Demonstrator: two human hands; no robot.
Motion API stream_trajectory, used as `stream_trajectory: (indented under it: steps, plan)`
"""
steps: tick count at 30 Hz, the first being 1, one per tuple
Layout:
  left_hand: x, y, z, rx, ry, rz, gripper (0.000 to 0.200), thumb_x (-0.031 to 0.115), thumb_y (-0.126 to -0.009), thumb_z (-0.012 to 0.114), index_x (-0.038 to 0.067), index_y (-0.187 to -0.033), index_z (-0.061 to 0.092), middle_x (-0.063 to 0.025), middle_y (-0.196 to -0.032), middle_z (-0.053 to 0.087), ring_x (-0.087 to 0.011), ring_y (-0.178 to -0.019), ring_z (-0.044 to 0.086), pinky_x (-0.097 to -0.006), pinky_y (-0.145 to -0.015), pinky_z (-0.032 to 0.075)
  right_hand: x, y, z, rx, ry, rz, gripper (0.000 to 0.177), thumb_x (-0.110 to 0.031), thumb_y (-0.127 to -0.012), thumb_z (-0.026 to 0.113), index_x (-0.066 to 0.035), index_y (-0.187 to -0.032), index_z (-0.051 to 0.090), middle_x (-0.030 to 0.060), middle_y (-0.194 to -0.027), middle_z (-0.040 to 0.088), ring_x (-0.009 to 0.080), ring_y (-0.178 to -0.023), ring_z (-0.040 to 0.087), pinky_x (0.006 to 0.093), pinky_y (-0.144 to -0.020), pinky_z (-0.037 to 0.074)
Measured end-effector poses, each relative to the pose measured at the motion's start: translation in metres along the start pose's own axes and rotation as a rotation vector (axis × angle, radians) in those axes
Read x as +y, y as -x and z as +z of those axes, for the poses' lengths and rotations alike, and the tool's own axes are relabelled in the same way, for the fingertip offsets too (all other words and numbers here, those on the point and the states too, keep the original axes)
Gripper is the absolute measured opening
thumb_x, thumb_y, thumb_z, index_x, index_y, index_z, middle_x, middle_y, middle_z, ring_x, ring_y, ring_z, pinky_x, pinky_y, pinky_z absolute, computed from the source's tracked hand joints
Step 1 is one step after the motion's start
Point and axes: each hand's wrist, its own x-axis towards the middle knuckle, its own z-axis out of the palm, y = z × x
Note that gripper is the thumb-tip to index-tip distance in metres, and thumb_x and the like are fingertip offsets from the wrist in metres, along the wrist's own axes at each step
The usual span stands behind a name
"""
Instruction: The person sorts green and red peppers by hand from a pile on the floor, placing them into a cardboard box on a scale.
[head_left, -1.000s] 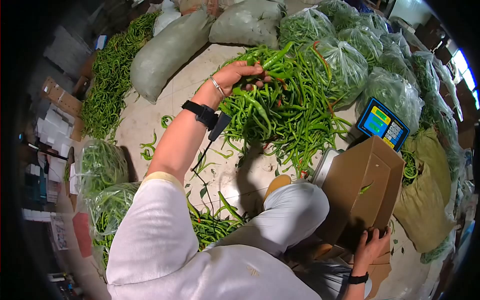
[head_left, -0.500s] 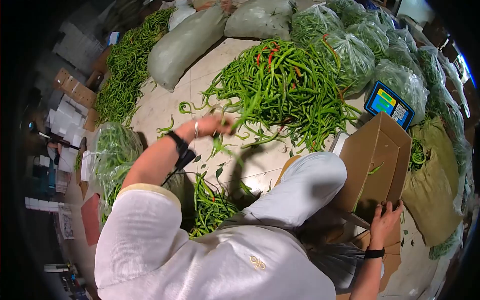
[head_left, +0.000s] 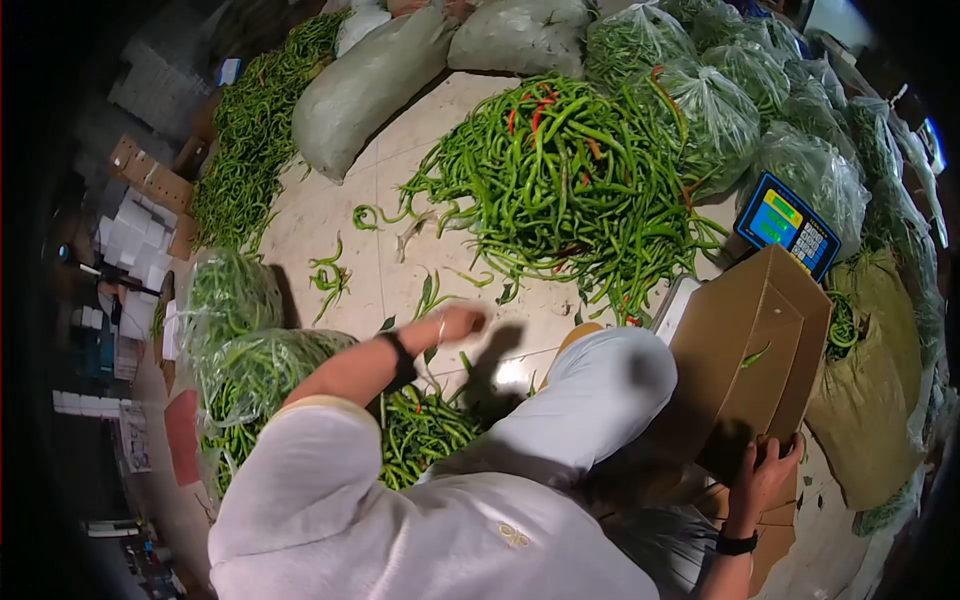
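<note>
My left hand (head_left: 462,321) hovers over the tiled floor between the big heap of green chili peppers (head_left: 570,190) and my bent knee. Its fingers look curled, with nothing visible in them. Below that forearm lies a smaller pile of green chilies (head_left: 425,435), partly hidden by my arm and shirt. On my right, my right hand (head_left: 768,470) grips the near edge of an open cardboard box (head_left: 735,385), which is tilted toward me. One green chili (head_left: 756,355) lies against the box's inside wall.
A digital scale display (head_left: 788,225) stands behind the box. Clear bags of chilies (head_left: 715,115) line the back right, and a yellow-green sack (head_left: 865,390) lies at the right. Full pale sacks (head_left: 365,95) lie at the back. Another chili heap (head_left: 250,135) spreads on the left.
My left hand has moved down and toward me, and the green chilies in it are gone from it. More chilies now lie on the floor to its left. My right hand stays on the box.
</note>
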Motion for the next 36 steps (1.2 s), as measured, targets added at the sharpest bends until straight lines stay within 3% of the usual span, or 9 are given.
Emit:
stream_trajectory:
  steps: [5, 9, 13, 15, 18, 24, 29, 33, 36]
  plan:
    - [0.096, -0.184, -0.165, 0.958, 0.290, -0.029, 0.029, 0.024, -0.075, 0.060, 0.005, -0.097, 0.060, -0.0156, -0.088, 0.063, -0.0316, -0.081, 0.060, -0.0372, -0.072, 0.047, -0.010, -0.007, 0.001, 0.024, 0.015, 0.037, 0.028, 0.008, -0.070, 0.060, -0.002, -0.092, 0.046, 0.0254, -0.129, 0.031, 0.0417, -0.116, 0.038, 0.0445, -0.091, 0.037]
    - [0.120, -0.255, -0.200, 0.581, 0.150, -0.614, 0.038, 0.030, -0.076, 0.062, -0.001, -0.098, 0.058, -0.0185, -0.091, 0.062, -0.0322, -0.082, 0.061, -0.0402, -0.070, 0.050, -0.027, -0.017, -0.003, -0.022, 0.045, 0.104, 0.023, 0.004, -0.072, 0.060, -0.001, -0.091, 0.049, 0.0254, -0.129, 0.031, 0.0424, -0.116, 0.037, 0.0447, -0.092, 0.037]
    - [0.097, -0.272, -0.187, 0.593, 0.236, -0.678, 0.031, 0.026, -0.079, 0.058, -0.002, -0.093, 0.060, -0.0188, -0.090, 0.062, -0.0304, -0.077, 0.062, -0.0403, -0.067, 0.051, -0.032, -0.022, -0.005, -0.069, 0.080, 0.138, 0.018, 0.001, -0.074, 0.057, -0.001, -0.091, 0.053, 0.0258, -0.128, 0.031, 0.0428, -0.114, 0.038, 0.0447, -0.091, 0.037]
    - [0.062, -0.276, -0.173, 0.729, 0.123, -0.546, 0.025, 0.021, -0.077, 0.061, -0.001, -0.089, 0.060, -0.0133, -0.077, 0.062, -0.0252, -0.067, 0.062, -0.0340, -0.057, 0.048, -0.033, -0.024, -0.006, -0.108, 0.067, 0.162, 0.016, 0.000, -0.076, 0.056, -0.002, -0.091, 0.053, 0.0255, -0.128, 0.030, 0.0426, -0.114, 0.038, 0.0443, -0.092, 0.036]
    - [0.044, -0.229, -0.161, 0.459, 1.119, -0.198, 0.012, 0.011, -0.078, 0.061, 0.006, -0.089, 0.060, -0.0025, -0.078, 0.063, -0.0107, -0.069, 0.058, -0.0221, -0.055, 0.041, -0.032, -0.024, -0.004, -0.145, 0.035, 0.187, 0.015, -0.005, -0.079, 0.053, -0.002, -0.094, 0.053, 0.0240, -0.129, 0.029, 0.0413, -0.116, 0.035, 0.0438, -0.095, 0.032]
    - [0.047, -0.131, -0.149, 0.238, 1.673, 0.073, 0.024, 0.010, -0.083, 0.058, 0.008, -0.106, 0.054, -0.0100, -0.097, 0.062, -0.0200, -0.090, 0.060, -0.0266, -0.067, 0.047, -0.025, -0.020, -0.003, -0.185, 0.062, 0.143, 0.016, -0.015, -0.085, 0.048, -0.003, -0.095, 0.052, 0.0222, -0.129, 0.028, 0.0397, -0.118, 0.033, 0.0443, -0.096, 0.029]
    - [0.057, -0.152, -0.168, 0.151, 1.545, 0.123, 0.030, 0.008, -0.081, 0.058, 0.006, -0.110, 0.053, -0.0118, -0.102, 0.061, -0.0230, -0.088, 0.061, -0.0292, -0.065, 0.049, -0.022, -0.017, -0.002, -0.168, 0.079, 0.129, 0.018, -0.016, -0.086, 0.048, 0.000, -0.093, 0.052, 0.0196, -0.130, 0.026, 0.0361, -0.118, 0.034, 0.0412, -0.096, 0.030]
    - [0.072, -0.215, -0.172, 1.061, 0.527, -0.105, 0.020, 0.007, -0.075, 0.059, 0.003, -0.094, 0.062, -0.0102, -0.088, 0.065, -0.0169, -0.081, 0.062, -0.0286, -0.066, 0.048, -0.020, -0.017, 0.001, -0.153, 0.189, 0.070, 0.026, -0.013, -0.086, 0.048, 0.001, -0.108, 0.046, 0.0178, -0.122, 0.036, 0.0310, -0.110, 0.041, 0.0373, -0.094, 0.032]
    - [0.092, -0.256, -0.174, 0.819, 0.131, -0.365, 0.044, 0.036, -0.075, 0.062, -0.001, -0.100, 0.057, -0.0168, -0.091, 0.063, -0.0301, -0.085, 0.061, -0.0397, -0.072, 0.049, -0.015, -0.013, 0.003, -0.134, 0.113, 0.062, 0.045, -0.010, -0.086, 0.049, 0.000, -0.126, 0.030, 0.0153, -0.108, 0.046, 0.0260, -0.100, 0.046, 0.0345, -0.092, 0.034]
